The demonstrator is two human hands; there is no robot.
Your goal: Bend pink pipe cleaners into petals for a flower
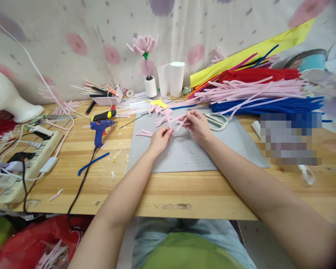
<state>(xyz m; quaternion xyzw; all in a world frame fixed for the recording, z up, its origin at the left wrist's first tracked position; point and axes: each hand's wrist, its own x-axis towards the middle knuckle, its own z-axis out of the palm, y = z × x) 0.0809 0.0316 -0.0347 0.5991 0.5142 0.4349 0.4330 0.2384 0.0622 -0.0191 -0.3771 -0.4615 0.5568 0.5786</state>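
Over the grey cutting mat (148, 160), my left hand (160, 141) pinches the end of a pink pipe cleaner (168, 118) between thumb and fingers. Close by on its right, my right hand (197, 125) is closed on short pink pipe cleaner pieces (180, 124). Whether the pieces in the two hands are joined, I cannot tell. More cut pink pieces (144, 133) lie on the mat left of my left hand. Scissors with pale handles (220, 122) rest beside my right hand. Behind the hands are a yellow piece (158, 102) and small pink shaped parts (154, 109).
A blue glue gun (99, 130) stands on the left, its cord hanging over the table edge. Left of it is a power strip (30, 168) with cables. A pink pipe cleaner flower (143, 45) stands behind. Red, pink and blue pipe cleaner bundles (268, 106) fill the back right.
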